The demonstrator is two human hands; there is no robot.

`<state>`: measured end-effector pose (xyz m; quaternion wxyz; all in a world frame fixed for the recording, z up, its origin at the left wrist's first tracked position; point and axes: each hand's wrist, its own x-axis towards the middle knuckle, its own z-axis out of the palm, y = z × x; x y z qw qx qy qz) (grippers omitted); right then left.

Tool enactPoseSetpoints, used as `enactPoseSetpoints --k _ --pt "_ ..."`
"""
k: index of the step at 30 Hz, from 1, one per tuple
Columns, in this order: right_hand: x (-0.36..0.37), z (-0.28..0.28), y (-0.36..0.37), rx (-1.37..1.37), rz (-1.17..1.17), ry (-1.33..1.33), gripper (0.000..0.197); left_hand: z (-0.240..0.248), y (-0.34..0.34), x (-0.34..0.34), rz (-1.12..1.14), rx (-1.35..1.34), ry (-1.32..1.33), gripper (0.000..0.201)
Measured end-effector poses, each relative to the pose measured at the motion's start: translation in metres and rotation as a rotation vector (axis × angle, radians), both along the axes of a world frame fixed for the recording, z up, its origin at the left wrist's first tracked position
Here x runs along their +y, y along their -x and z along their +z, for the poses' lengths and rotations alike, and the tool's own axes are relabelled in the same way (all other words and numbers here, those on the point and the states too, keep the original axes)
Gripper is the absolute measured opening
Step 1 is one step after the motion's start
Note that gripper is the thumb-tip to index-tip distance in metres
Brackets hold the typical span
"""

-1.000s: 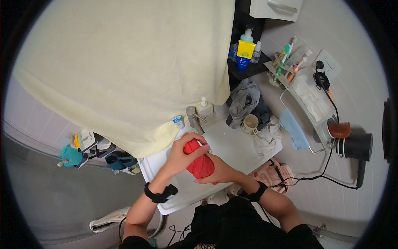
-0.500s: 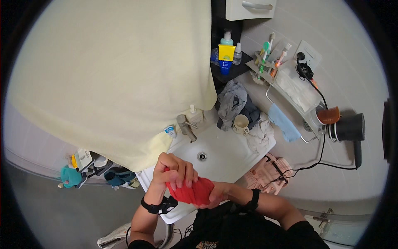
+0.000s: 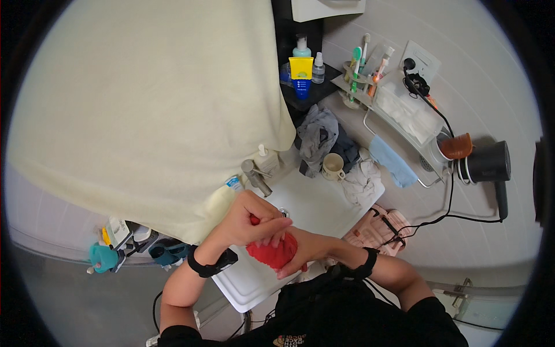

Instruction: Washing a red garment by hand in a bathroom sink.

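Over the white sink point(image 3: 240, 292) I hold a bunched red cloth point(image 3: 270, 252) with both hands. My left hand point(image 3: 252, 218) is closed on its upper end, and a bit of red shows between the fingers. My right hand point(image 3: 305, 250) wraps round the cloth's lower right part, with the thumb along its near side. Just beyond my hands stands the grey faucet point(image 3: 256, 177). The drain point(image 3: 284, 213) is partly covered by my left hand.
A cream cloth point(image 3: 144, 104) hangs at the left, reaching the sink. On the sink's far right lie grey clothes point(image 3: 317, 134), a mug point(image 3: 333, 166) and a white cloth point(image 3: 362, 182). A wall rack holds toothbrushes point(image 3: 356, 61) and a hair dryer point(image 3: 488, 162).
My left hand has turned over and moved up and right, with its fingers now pointing right. The red cloth looks more tightly bunched between my hands. The view has shifted slightly.
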<state>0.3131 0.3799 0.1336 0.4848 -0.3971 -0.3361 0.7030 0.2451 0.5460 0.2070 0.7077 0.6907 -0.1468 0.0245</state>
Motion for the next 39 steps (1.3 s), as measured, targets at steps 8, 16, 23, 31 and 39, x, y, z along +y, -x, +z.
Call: enactPoseSetpoints --k 8,16,23,31,39 --pt "-0.009 0.009 -0.006 -0.18 -0.486 -0.334 0.083 -0.003 -0.027 0.004 0.068 0.111 -0.086 0.049" --pt "0.016 -0.028 -0.009 -0.444 -0.679 -0.022 0.058 -0.041 -0.044 0.0 0.379 0.142 -0.26 0.05" --pt "0.042 -0.102 -0.017 -0.602 -0.796 0.091 0.053 -0.141 -0.054 0.007 0.778 0.116 -0.4 0.048" --pt "0.048 -0.148 -0.009 -0.737 -0.728 0.223 0.055 -0.206 -0.045 0.006 1.036 0.266 -0.426 0.042" --pt "0.07 -0.145 0.006 -0.888 -0.614 0.169 0.052 -0.191 -0.007 0.02 1.186 0.277 -0.243 0.039"
